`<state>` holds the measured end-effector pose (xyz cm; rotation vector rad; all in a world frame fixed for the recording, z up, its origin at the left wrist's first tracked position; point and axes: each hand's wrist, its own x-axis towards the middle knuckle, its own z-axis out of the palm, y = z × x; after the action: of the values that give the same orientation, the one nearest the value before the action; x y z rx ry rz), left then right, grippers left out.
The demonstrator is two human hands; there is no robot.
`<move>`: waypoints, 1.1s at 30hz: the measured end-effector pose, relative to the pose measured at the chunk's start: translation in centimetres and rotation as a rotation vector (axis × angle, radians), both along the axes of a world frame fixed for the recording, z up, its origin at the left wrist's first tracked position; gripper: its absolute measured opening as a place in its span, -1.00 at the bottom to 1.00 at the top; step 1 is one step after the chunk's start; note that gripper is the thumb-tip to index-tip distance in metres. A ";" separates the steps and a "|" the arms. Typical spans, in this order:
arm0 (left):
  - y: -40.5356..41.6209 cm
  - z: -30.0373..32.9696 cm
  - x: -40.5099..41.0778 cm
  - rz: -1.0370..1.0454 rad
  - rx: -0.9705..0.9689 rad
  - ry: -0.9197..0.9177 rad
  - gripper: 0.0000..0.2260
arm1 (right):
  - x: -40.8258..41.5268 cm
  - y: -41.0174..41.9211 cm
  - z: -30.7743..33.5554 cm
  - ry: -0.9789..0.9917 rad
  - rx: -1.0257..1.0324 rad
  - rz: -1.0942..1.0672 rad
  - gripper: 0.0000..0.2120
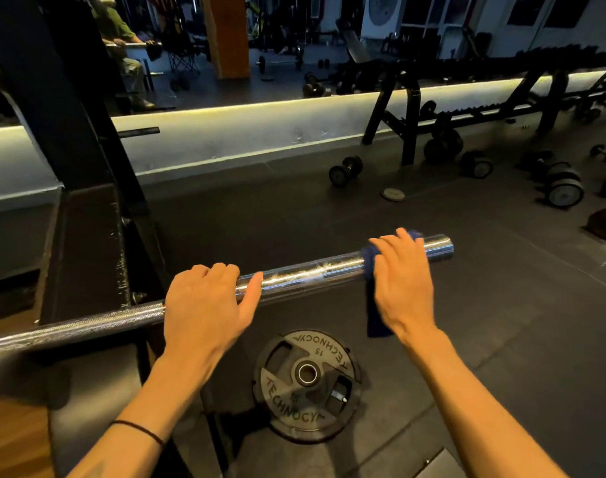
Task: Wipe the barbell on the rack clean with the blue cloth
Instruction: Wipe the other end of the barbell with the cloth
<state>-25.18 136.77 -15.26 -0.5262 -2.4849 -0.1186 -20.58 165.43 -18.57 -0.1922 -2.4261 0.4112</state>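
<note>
A steel barbell (305, 274) lies across the black rack (84, 243), running from the lower left to its shiny sleeve end at the right. My left hand (205, 305) grips the bar where the knurled shaft meets the sleeve, fingers curled over the top. My right hand (403, 284) presses the blue cloth (375, 315) onto the sleeve near its end, with fingers draped over the bar. The cloth wraps the sleeve, and its loose end hangs down below my hand.
A black 15 kg weight plate (306, 384) lies flat on the rubber floor under the bar. Dumbbells (346, 169) and a dumbbell rack (467, 108) stand at the back right. A mirror wall with a lit ledge (260, 125) runs behind.
</note>
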 end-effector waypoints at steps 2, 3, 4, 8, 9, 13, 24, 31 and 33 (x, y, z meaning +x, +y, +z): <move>0.1 0.0 0.1 0.008 0.006 -0.002 -0.52 | -0.5 -4.7 0.3 0.039 0.051 0.134 -0.50; 0.0 0.1 0.1 0.010 0.008 -0.002 -0.53 | -0.6 -6.8 0.5 0.060 0.081 0.190 -0.49; 0.0 0.1 0.1 0.010 0.009 -0.001 -0.54 | -0.7 -8.3 0.6 0.071 0.107 0.225 -0.50; -0.8 0.0 0.0 -0.034 0.004 0.002 -0.57 | -0.5 -6.2 0.7 0.026 0.209 0.297 -0.64; -1.1 0.0 -0.1 -0.052 0.005 0.000 -0.57 | -0.4 -4.3 0.9 0.004 0.209 0.273 -0.65; -2.5 0.1 -0.9 -0.176 0.094 0.015 -0.65 | 0.7 3.9 1.5 -0.034 0.114 -0.006 -0.59; -1.6 -0.3 -1.0 -0.094 0.191 0.037 -0.70 | -0.7 -10.1 -0.6 0.165 0.023 0.101 -0.65; -1.9 -1.1 -1.2 -0.100 0.300 0.040 -0.71 | -0.5 -4.5 0.8 0.057 0.207 0.214 -0.66; -1.8 -1.5 -1.1 -0.088 0.363 0.056 -0.76 | -0.3 0.2 1.1 0.047 0.168 0.076 -0.65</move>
<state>-26.30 134.95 -16.78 -0.4745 -2.3115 -0.5693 -20.91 165.67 -17.49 -0.0170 -2.4124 0.2408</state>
